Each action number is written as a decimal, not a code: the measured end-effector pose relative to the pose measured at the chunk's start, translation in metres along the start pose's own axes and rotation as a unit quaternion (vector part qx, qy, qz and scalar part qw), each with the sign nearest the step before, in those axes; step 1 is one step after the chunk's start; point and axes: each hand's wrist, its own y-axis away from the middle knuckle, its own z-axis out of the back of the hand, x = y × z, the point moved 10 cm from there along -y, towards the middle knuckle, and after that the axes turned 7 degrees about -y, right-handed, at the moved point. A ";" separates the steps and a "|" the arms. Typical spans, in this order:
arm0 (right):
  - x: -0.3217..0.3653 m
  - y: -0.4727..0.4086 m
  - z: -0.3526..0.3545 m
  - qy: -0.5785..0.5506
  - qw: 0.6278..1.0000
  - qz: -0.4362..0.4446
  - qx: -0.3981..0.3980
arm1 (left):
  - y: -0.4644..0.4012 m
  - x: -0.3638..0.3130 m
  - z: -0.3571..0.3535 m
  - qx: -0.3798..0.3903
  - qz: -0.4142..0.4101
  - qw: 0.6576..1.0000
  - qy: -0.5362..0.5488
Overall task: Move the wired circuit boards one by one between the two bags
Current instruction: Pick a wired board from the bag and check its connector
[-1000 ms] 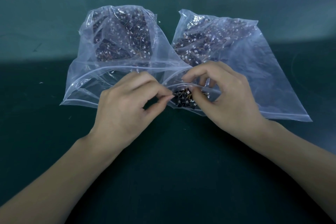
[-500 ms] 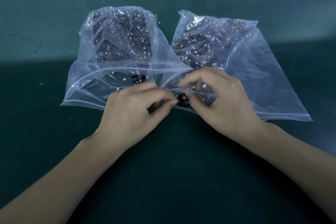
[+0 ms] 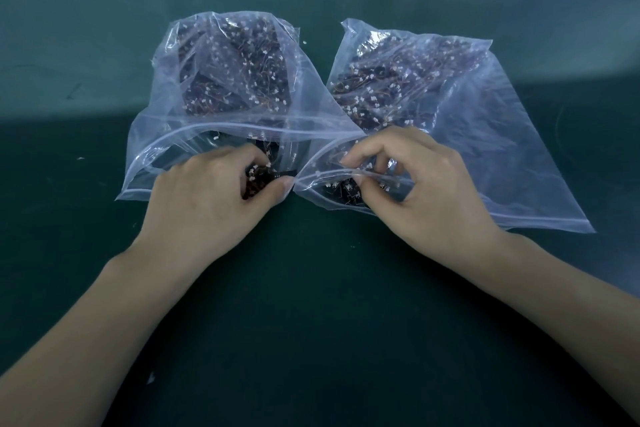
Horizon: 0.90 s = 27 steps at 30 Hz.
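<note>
Green surface [image 3: 311, 322] | left bag [image 3: 221, 87], right bag [image 3: 450, 107], mouths adjoining | left hand [image 3: 207, 198] grip pinches wired board [image 3: 258, 180] at left mouth | right hand [image 3: 426, 191] grip pinches right-bag rim | step: depositing | next: release inside, fetch another

- The left hand [image 3: 211, 198] is bare, with no glove, ring or band on it.
- The right hand [image 3: 426, 191] is bare as well, and its fingers [image 3: 367, 152] carry no ring.
- Short, trimmed nails show at the fingertips of both hands.
- Back from the fingers, both wrists are uncovered, with no watch or strap.
- Further back from the fingers, both forearms are bare down to the lower edge of the view; no sleeve or cuff shows on either.
</note>
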 end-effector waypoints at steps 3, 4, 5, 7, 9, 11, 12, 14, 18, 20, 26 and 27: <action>0.001 0.000 0.000 0.001 1.000 0.005 -0.002 | 0.000 -0.002 0.002 -0.004 -0.001 1.000 0.002; 0.002 0.000 0.001 0.001 1.000 0.006 -0.003 | 0.000 -0.003 0.003 -0.008 -0.004 1.000 0.004; 0.002 0.000 0.001 0.001 1.000 0.007 -0.003 | 0.000 -0.004 0.004 -0.011 -0.006 1.000 0.006; 0.002 -0.001 0.001 0.000 1.000 0.008 -0.003 | 0.000 -0.007 0.006 -0.015 -0.009 1.000 0.013; 0.002 0.000 0.001 0.000 1.000 0.008 -0.001 | 0.000 -0.007 0.007 -0.015 -0.008 0.999 0.028; 0.003 0.000 0.000 0.001 1.000 0.009 0.000 | 0.000 -0.006 0.007 -0.014 -0.008 0.999 0.035; 0.003 0.000 0.000 0.001 1.000 0.010 0.001 | 0.000 -0.007 0.008 -0.016 -0.011 0.999 0.033; 0.003 0.000 0.000 0.000 1.000 0.011 0.001 | 0.000 -0.009 0.009 -0.023 -0.018 0.999 0.020; 0.002 0.000 -0.001 -0.001 1.000 0.011 0.005 | 0.000 -0.008 0.015 -0.062 -0.015 0.998 -0.005; 0.002 0.000 -0.001 -0.001 1.000 0.011 0.006 | 0.000 -0.008 0.020 -0.088 -0.024 0.996 -0.005; 0.002 -0.001 -0.005 0.006 1.000 0.009 0.026 | 0.003 -0.019 0.033 -0.156 -0.080 0.984 0.032; 0.003 -0.001 -0.007 0.007 0.999 0.013 0.034 | 0.005 -0.023 0.035 -0.165 -0.091 0.981 0.051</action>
